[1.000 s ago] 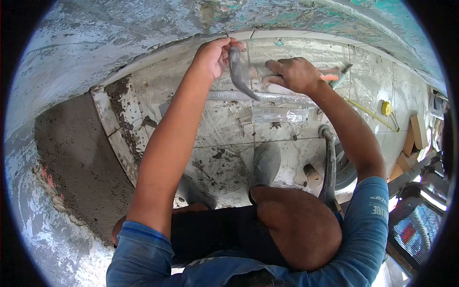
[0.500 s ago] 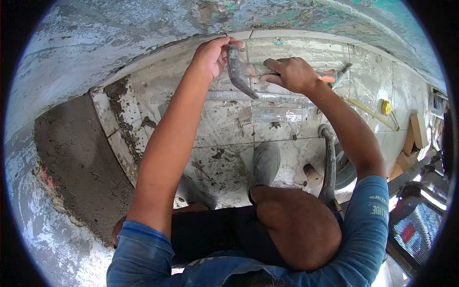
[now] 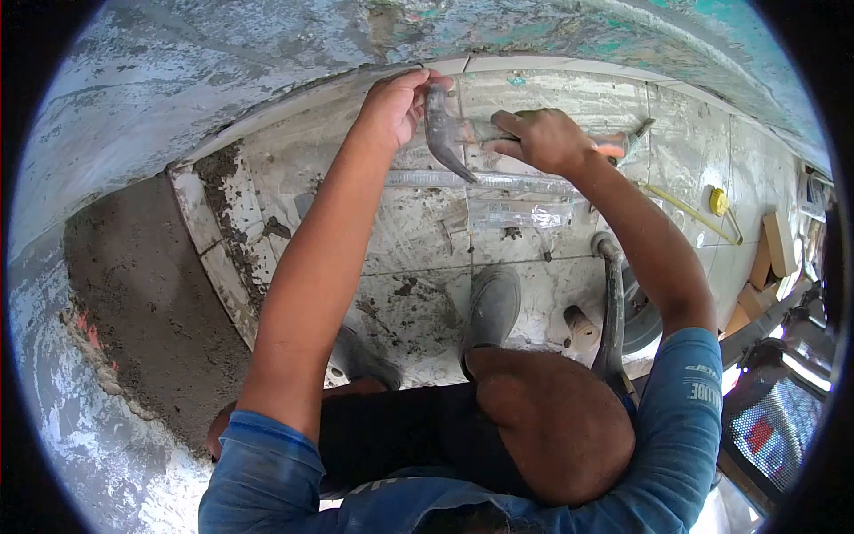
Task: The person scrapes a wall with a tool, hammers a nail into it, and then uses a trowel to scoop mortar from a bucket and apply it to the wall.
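One hammer (image 3: 439,132) between both hands (image 3: 390,109) (image 3: 550,141)

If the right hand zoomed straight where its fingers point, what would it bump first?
Probably the left hand, since the hammer in the right hand would travel along; depth is unclear.
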Tool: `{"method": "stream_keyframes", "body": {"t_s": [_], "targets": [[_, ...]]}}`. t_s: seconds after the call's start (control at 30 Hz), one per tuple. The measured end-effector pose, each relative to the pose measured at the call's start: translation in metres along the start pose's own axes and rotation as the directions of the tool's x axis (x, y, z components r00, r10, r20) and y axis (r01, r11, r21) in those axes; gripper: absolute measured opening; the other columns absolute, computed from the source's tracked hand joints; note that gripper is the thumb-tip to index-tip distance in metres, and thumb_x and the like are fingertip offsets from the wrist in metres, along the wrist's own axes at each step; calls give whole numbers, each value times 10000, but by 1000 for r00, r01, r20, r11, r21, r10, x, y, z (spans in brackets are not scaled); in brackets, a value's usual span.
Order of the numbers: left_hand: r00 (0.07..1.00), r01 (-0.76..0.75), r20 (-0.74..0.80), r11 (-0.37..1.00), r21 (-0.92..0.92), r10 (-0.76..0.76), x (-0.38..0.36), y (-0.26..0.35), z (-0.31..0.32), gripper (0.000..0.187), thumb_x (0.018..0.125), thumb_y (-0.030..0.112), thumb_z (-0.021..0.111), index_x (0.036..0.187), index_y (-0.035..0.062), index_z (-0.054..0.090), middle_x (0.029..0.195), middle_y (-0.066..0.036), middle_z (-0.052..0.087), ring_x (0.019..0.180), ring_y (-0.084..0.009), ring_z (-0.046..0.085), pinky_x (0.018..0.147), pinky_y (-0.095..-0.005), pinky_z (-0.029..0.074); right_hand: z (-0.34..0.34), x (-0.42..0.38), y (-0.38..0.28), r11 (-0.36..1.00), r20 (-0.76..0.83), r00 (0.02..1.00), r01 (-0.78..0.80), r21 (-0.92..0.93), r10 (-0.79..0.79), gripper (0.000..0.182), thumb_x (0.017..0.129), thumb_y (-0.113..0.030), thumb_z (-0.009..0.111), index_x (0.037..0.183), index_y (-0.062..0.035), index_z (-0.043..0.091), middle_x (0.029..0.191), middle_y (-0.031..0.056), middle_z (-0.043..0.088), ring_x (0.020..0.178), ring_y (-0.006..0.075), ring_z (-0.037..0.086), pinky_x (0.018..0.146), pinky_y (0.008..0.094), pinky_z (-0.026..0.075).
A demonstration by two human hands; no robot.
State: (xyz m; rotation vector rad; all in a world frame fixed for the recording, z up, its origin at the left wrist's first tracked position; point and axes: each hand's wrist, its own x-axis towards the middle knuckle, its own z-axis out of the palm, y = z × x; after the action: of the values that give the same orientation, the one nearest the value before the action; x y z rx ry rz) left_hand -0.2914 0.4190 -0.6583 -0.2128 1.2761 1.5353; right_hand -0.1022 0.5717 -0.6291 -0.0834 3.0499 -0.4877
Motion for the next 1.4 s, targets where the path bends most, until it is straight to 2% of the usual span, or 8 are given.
{"method": "stream_keyframes", "body": {"t_s": [0.03,0.3,0.37,0.47,0.63,0.9,1.1,1.4], "targets": [[1000,-9,-22,999,41,10,-1,0,2,190,952,161,509,998,9,614,968,-143,682,960,-200,616,835,-316,499,-1,1,-2,996,69,994,-88,-27,90,425,860,-515,579,1046,-136,621,691,90,655,644,279,664,576,392,533],[986,-165,3,969,184,167,6,-14,-3,193,949,173,545,943,5,640,898,-87,674,801,-155,587,752,-285,473,-1,-8,-3,1000,-73,997,-7,11,8,437,863,-535,565,1001,-126,629,675,98,652,611,269,662,537,382,529],[944,-248,-58,818,520,324,20,-23,-10,198,954,167,544,934,5,655,868,-40,645,773,-126,546,723,-273,444,0,-9,-2,1000,-78,997,-20,-1,20,438,866,-536,560,1001,-125,629,674,98,652,610,267,662,531,382,527],[933,-234,-62,728,644,354,-4,-11,5,205,957,175,543,940,9,661,840,-11,610,775,-108,531,712,-262,427,-2,-9,1,1000,-73,997,-24,-6,24,449,869,-543,553,1009,-123,626,676,99,652,606,273,660,532,381,526],[942,-291,13,795,532,336,-1,-14,2,200,948,184,554,942,19,667,814,4,601,742,-93,505,693,-253,411,-1,-15,-1,997,5,997,-71,-6,71,480,874,-553,538,1071,-123,616,720,114,665,654,285,669,570,393,536],[997,-56,-44,998,27,57,1,-5,-6,155,925,188,572,923,50,642,853,-62,653,802,-190,617,735,-320,458,-6,-14,-8,996,40,995,-91,-11,91,486,876,-559,528,1085,-129,614,755,107,675,682,285,674,591,400,540],[999,42,-15,999,-8,-42,3,2,-8,167,935,177,538,932,21,599,905,-108,648,986,-279,646,874,-384,491,-8,-7,-11,997,13,997,-76,-5,76,457,864,-532,563,1065,-125,616,750,107,673,666,296,669,576,396,536],[986,112,125,993,-19,-109,0,13,-8,191,959,166,483,865,34,584,1065,-194,661,1034,-282,640,828,-392,521,-4,2,-3,998,-29,999,30,-54,-31,437,878,-541,536,1043,-147,625,698,85,662,631,271,669,553,388,532]]}}
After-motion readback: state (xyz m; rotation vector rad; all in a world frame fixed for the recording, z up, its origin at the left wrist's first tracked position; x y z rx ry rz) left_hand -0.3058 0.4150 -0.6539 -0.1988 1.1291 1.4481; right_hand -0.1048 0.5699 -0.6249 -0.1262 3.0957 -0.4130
